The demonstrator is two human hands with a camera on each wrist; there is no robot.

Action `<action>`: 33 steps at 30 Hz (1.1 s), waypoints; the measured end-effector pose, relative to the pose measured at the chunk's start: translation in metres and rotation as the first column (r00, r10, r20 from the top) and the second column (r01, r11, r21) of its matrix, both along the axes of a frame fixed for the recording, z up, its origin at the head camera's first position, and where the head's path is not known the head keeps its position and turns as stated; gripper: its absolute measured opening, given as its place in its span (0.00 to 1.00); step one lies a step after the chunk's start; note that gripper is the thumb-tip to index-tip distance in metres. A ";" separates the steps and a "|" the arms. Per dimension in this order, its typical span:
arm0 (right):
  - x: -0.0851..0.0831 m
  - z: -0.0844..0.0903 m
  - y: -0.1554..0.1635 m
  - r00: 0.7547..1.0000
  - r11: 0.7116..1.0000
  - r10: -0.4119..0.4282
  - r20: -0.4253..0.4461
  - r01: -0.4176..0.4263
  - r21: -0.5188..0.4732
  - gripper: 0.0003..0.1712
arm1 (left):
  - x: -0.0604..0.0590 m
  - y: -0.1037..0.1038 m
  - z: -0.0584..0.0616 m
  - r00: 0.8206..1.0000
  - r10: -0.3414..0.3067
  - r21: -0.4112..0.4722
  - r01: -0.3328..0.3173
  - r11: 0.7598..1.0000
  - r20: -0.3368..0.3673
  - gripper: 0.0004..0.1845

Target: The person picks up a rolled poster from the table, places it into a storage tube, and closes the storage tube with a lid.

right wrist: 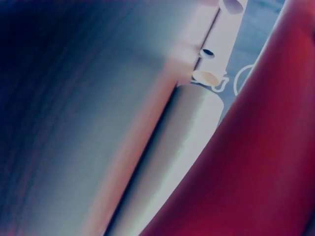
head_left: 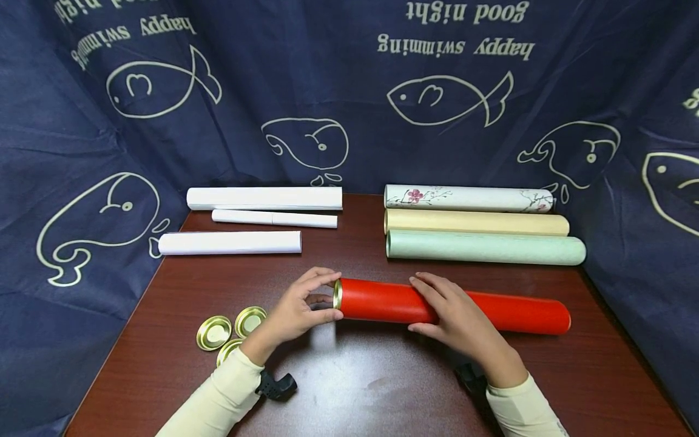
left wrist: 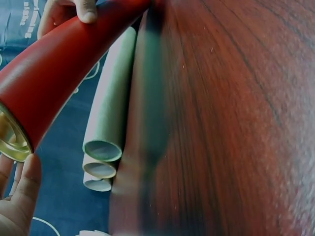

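Two hands hold one red tube, which lies sideways over the near-middle part of a dark red-brown table. The left hand grips the tube's left end, thumb on the near side and fingers on the far side, around a gold lid seated in that end. The right hand grasps the tube from above near its middle, thumb toward the viewer. Whether the tube touches the table, I cannot tell.

Left of the tube and a little nearer, three loose gold lids sit in a cluster, one partly hidden by the left wrist. Beyond the tube, to its left, are three white rolls, the thinnest between the other two. Directly behind it, side by side, lie a green tube, a yellow tube and a floral tube. Farthest behind hangs navy cloth with fish, whales and upside-down lettering.
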State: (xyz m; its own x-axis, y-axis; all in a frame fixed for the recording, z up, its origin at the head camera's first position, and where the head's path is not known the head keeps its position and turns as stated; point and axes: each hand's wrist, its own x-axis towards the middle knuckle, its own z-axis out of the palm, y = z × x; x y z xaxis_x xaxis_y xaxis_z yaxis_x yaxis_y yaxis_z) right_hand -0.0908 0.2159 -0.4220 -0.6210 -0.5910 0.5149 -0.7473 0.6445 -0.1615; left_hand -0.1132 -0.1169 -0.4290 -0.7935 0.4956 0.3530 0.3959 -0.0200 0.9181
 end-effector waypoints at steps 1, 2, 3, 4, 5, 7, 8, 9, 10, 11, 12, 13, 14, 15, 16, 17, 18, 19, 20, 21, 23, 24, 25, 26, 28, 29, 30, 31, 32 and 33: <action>0.000 0.001 0.000 1.000 1.000 -0.002 0.002 0.002 0.008 0.43 | 0.001 0.000 0.000 1.000 0.000 0.002 0.000 1.000 -0.004 0.36; 0.001 0.001 -0.001 1.000 1.000 -0.005 0.001 0.005 0.017 0.43 | 0.001 0.000 0.000 1.000 -0.003 0.008 0.004 1.000 -0.014 0.36; 0.001 0.002 -0.001 1.000 1.000 -0.005 0.000 0.005 0.024 0.42 | 0.002 0.000 0.000 1.000 -0.012 0.016 0.012 1.000 -0.020 0.36; 0.002 0.002 -0.001 1.000 1.000 -0.003 -0.001 0.003 0.029 0.41 | 0.003 -0.001 -0.001 1.000 -0.023 0.022 0.023 0.999 -0.019 0.35; 0.002 0.002 0.000 1.000 1.000 -0.001 -0.001 0.001 0.030 0.41 | 0.003 -0.001 -0.001 0.999 -0.034 0.028 0.034 0.999 -0.021 0.35; 0.004 0.001 0.000 1.000 1.000 -0.005 -0.001 0.005 0.030 0.41 | 0.005 -0.002 -0.002 0.998 -0.054 0.028 0.055 0.998 -0.039 0.34; 0.004 0.001 0.000 1.000 1.000 -0.007 -0.002 0.007 0.028 0.41 | 0.006 -0.002 -0.003 0.997 -0.062 0.026 0.063 0.998 -0.053 0.34; 0.005 0.001 0.000 1.000 1.000 -0.006 -0.002 0.007 0.027 0.41 | 0.007 -0.002 -0.003 0.995 -0.067 0.020 0.068 0.997 -0.071 0.34; 0.005 0.000 0.000 1.000 1.000 -0.006 -0.002 0.006 0.026 0.41 | 0.008 -0.002 -0.003 0.993 -0.069 0.010 0.070 0.998 -0.091 0.34; 0.006 -0.001 0.000 1.000 1.000 -0.006 -0.004 0.007 0.025 0.40 | 0.009 -0.001 -0.003 0.992 -0.070 0.004 0.071 0.997 -0.106 0.34; 0.006 -0.001 -0.001 1.000 1.000 -0.007 -0.009 0.007 0.023 0.41 | 0.009 0.000 -0.002 0.990 -0.071 0.000 0.072 0.997 -0.122 0.35; 0.007 -0.001 -0.001 1.000 1.000 -0.006 -0.012 0.006 0.017 0.41 | 0.010 0.001 -0.002 0.988 -0.071 -0.003 0.072 0.997 -0.138 0.35; 0.007 -0.001 0.000 1.000 1.000 -0.002 -0.014 0.002 0.008 0.41 | 0.010 0.003 -0.001 0.986 -0.073 0.001 0.074 0.997 -0.150 0.35; 0.007 0.000 0.000 1.000 1.000 0.001 -0.014 -0.001 0.000 0.41 | 0.011 0.004 0.000 0.984 -0.074 0.006 0.076 0.997 -0.160 0.36; 0.006 0.000 0.001 1.000 1.000 0.004 -0.013 -0.004 -0.007 0.41 | 0.011 0.005 0.001 0.984 -0.073 0.009 0.076 0.997 -0.160 0.36; 0.005 0.001 0.002 1.000 1.000 0.005 -0.010 -0.005 -0.011 0.41 | 0.011 0.007 0.003 0.985 -0.067 0.006 0.069 0.998 -0.161 0.36; 0.003 0.002 0.003 1.000 1.000 0.008 -0.005 -0.008 -0.013 0.41 | 0.010 0.008 0.005 0.984 -0.057 -0.008 0.056 0.998 -0.166 0.36; 0.001 0.003 0.004 1.000 1.000 0.012 0.003 -0.012 -0.012 0.40 | 0.009 0.008 0.006 0.984 -0.045 -0.036 0.039 0.999 -0.173 0.36; -0.001 0.004 0.006 1.000 1.000 0.015 0.010 -0.015 -0.007 0.39 | 0.008 0.009 0.008 0.984 -0.035 -0.072 0.023 0.997 -0.175 0.36; -0.003 0.005 0.008 1.000 1.000 0.014 0.015 -0.014 0.003 0.39 | 0.006 0.010 0.009 0.984 -0.024 -0.115 0.004 0.993 -0.174 0.35; -0.007 0.005 0.014 1.000 1.000 0.002 0.024 -0.003 0.029 0.40 | 0.002 0.011 0.010 0.982 -0.008 -0.210 -0.031 0.977 -0.187 0.35; -0.009 0.004 0.017 1.000 0.999 -0.005 0.029 0.004 0.041 0.41 | -0.001 0.010 0.008 0.981 -0.007 -0.251 -0.043 0.967 -0.193 0.35; -0.012 0.004 0.021 0.999 0.999 -0.016 0.037 0.014 0.053 0.41 | -0.004 0.009 0.006 0.979 -0.008 -0.287 -0.052 0.957 -0.205 0.35; -0.014 0.002 0.025 0.999 0.997 -0.030 0.043 0.027 0.068 0.42 | -0.006 0.007 0.005 0.978 -0.008 -0.312 -0.059 0.948 -0.210 0.34; -0.020 0.000 0.033 0.996 0.993 -0.065 0.056 0.059 0.102 0.42 | -0.011 -0.001 0.002 0.974 -0.003 -0.358 -0.080 0.930 -0.227 0.33; -0.022 -0.002 0.037 0.995 0.990 -0.081 0.062 0.073 0.121 0.42 | -0.013 -0.005 0.001 0.972 -0.001 -0.381 -0.091 0.920 -0.236 0.32; -0.025 -0.003 0.041 0.993 0.985 -0.100 0.067 0.090 0.144 0.42 | -0.015 -0.010 0.002 0.971 0.001 -0.410 -0.102 0.906 -0.241 0.31; -0.027 -0.005 0.045 0.991 0.980 -0.117 0.069 0.104 0.168 0.42 | -0.018 -0.015 0.003 0.969 -0.001 -0.439 -0.112 0.891 -0.249 0.30; -0.030 -0.006 0.048 0.989 0.974 -0.133 0.067 0.118 0.191 0.42 | -0.021 -0.020 0.004 0.967 -0.005 -0.467 -0.118 0.876 -0.254 0.30; -0.032 -0.007 0.051 0.987 0.969 -0.146 0.065 0.130 0.211 0.42 | -0.024 -0.023 0.007 0.964 -0.012 -0.495 -0.125 0.860 -0.264 0.29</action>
State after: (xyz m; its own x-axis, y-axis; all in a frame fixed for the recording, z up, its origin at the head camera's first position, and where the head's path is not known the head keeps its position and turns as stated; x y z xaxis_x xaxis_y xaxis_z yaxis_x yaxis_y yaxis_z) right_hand -0.1226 0.2670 -0.4293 -0.7380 -0.5847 0.3370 -0.6389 0.7661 -0.0700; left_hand -0.1370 -0.1403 -0.4222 -0.7451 0.6158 0.2561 0.5981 0.4469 0.6652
